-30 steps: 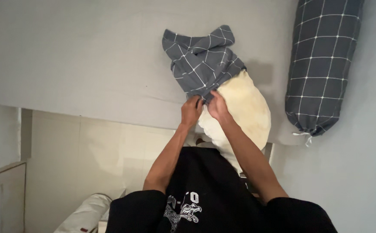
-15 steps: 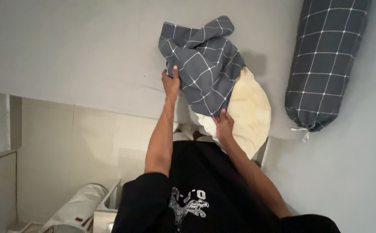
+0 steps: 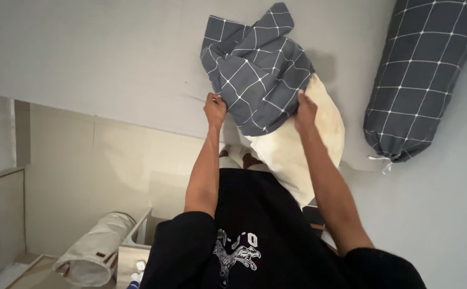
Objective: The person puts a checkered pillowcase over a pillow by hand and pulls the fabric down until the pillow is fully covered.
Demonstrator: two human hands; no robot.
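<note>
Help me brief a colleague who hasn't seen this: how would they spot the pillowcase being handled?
Start at the grey bed. At its edge lies a cream pillow, half covered by the grey checked pillowcase, gripped by the left hand and right hand. Unlike the matching bolster, it is crumpled and loose.

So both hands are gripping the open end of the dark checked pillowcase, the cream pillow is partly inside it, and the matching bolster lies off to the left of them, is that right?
Not quite. In the head view the bolster lies to the right, not the left. The rest holds: the left hand and right hand grip the open end of the dark checked pillowcase, with the cream pillow partly inside it.
</note>
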